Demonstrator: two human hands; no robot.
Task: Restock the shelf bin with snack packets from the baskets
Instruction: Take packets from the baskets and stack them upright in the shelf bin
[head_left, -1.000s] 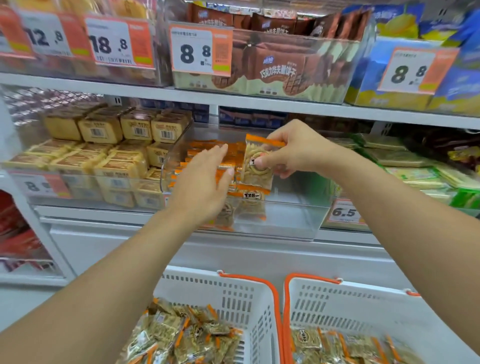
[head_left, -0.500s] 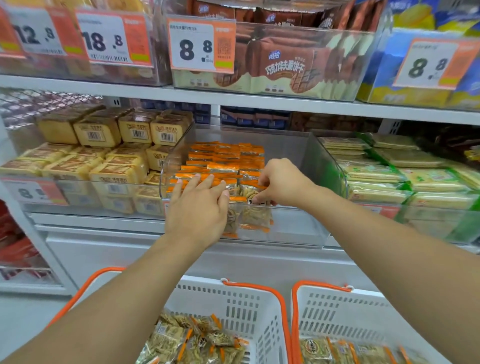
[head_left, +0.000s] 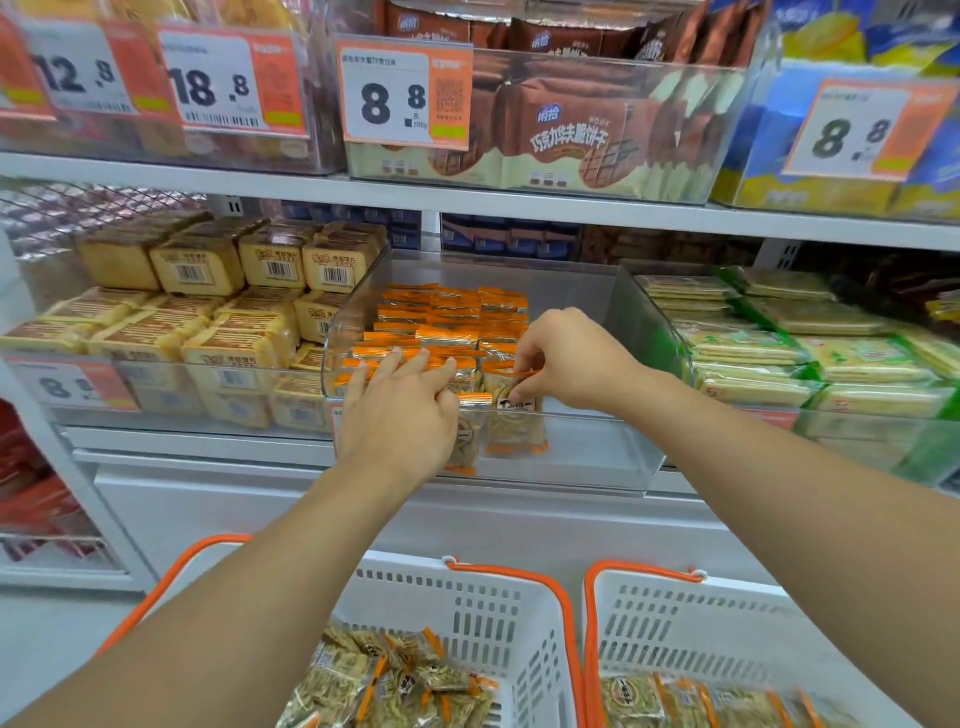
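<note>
A clear shelf bin (head_left: 587, 457) on the middle shelf holds rows of orange-edged snack packets (head_left: 452, 312) standing on edge. My right hand (head_left: 566, 358) pinches the top of one snack packet (head_left: 514, 426) at the bin's front row, inside the front wall. My left hand (head_left: 400, 410) lies with straight fingers against the packets just left of it, pressing them back. Two white baskets with orange rims sit below: the left basket (head_left: 488, 618) and the right basket (head_left: 691, 634), both holding several loose packets.
Yellow cake packs (head_left: 228, 332) fill the bin to the left, green-wrapped packs (head_left: 789, 353) the bin to the right. The upper shelf carries brown biscuit bags (head_left: 587, 130) behind price tags (head_left: 405, 93). The right part of the clear bin holds no packets.
My right hand came down from above the bin and set its packet into the front row. My left hand stayed against the packets. The view shifted slightly closer.
</note>
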